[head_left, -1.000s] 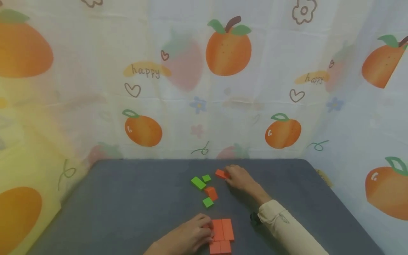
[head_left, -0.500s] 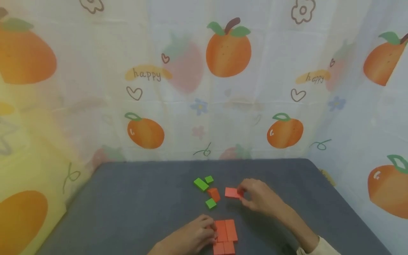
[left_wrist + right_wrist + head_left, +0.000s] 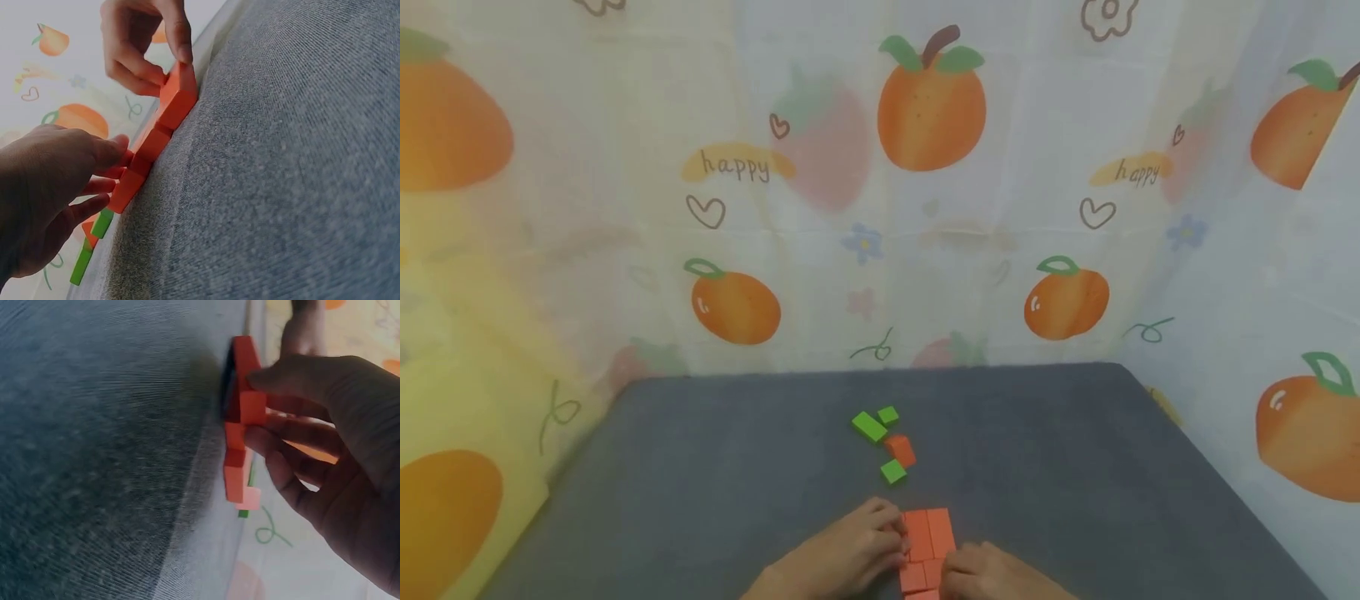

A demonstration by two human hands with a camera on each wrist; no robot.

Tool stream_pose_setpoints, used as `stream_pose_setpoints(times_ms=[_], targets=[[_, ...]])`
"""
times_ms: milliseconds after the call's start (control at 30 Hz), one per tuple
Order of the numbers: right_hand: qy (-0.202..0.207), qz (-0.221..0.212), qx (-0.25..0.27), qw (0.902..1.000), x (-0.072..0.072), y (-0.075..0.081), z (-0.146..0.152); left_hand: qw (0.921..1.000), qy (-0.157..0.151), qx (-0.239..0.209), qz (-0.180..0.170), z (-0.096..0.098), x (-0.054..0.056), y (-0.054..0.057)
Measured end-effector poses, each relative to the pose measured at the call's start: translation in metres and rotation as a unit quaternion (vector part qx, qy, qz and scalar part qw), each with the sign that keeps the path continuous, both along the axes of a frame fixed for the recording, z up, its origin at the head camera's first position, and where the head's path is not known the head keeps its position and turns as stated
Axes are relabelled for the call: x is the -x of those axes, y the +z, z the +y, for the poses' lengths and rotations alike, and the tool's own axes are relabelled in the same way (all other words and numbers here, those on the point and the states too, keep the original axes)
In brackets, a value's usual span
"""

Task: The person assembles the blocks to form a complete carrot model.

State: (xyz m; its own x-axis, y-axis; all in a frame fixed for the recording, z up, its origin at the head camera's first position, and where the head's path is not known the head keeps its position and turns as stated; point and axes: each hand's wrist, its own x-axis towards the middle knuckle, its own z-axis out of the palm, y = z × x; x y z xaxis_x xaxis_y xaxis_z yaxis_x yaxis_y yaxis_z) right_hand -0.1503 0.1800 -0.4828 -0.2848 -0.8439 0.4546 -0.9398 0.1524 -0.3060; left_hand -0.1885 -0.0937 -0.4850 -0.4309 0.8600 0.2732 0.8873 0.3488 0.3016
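"While a fruit-print backdrop (image 3: 820, 275) fills the whole rear, what's in front of it?"

"Dark grey tabletop (image 3: 700, 483), wide, with two bare hands working low in the head view."

"Take me to the left hand (image 3: 842, 550)."

"Loosely extended, fingertips against the left side of the orange blocks (image 3: 923, 546). Touching there, not clasping!"

"And the right hand (image 3: 1000, 575)?"

"Busy one! Thumb and fingers closed in a pinch on the end block (image 3: 177, 109), another orange piece, at the near end of the group. It sits right beside its neighbours; whether it's flat on the table, I can't tell."

"Layout, please?"

"Two long pieces side by side at the far end, two shorter ones next, then that pinched block closest to the person."

"Anything further up?"

"Yes, beyond the hands: a loose orange block (image 3: 900, 450), and up to its left a long green block (image 3: 869, 427)."

"Smallest of the lot?"

"Two little greens: the far green block (image 3: 888, 415) near the long one's far end, the near green block (image 3: 893, 472) just in front of the loose orange."
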Motion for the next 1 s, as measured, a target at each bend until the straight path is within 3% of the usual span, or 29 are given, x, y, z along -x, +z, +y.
stream_pose_setpoints(times_ms=[100, 333, 533, 633, 767, 867, 1000], targets=[[-0.012, 0.032, 0.018, 0.9992, 0.002, -0.002, -0.004, 1.0000, 0.003, 0.002, 0.002, 0.000, 0.000, 0.004], [-0.038, -0.056, -0.016, 0.9976, 0.000, 0.007, -0.010, 0.9999, 0.001, 0.014, 0.006, -0.002, 0.000, 0.005], [-0.045, -0.043, 0.001, 0.9980, -0.001, 0.006, -0.013, 0.9999, 0.000, 0.011, -0.009, -0.002, -0.001, 0.004], [-0.055, -0.073, -0.007, 0.9958, -0.001, 0.007, -0.013, 0.9999, 0.002, 0.016, -0.005, -0.003, -0.001, 0.004], [-0.067, -0.065, -0.015, 0.9955, 0.000, 0.006, -0.014, 0.9997, 0.005, 0.024, 0.007, -0.002, -0.001, 0.005], [-0.063, -0.025, -0.012, 0.9976, 0.002, 0.004, -0.016, 0.9995, 0.009, 0.030, 0.009, -0.002, -0.001, 0.005], [-0.063, -0.026, -0.017, 0.9975, 0.003, 0.003, -0.017, 0.9995, 0.011, 0.029, 0.004, -0.002, -0.002, 0.006]])
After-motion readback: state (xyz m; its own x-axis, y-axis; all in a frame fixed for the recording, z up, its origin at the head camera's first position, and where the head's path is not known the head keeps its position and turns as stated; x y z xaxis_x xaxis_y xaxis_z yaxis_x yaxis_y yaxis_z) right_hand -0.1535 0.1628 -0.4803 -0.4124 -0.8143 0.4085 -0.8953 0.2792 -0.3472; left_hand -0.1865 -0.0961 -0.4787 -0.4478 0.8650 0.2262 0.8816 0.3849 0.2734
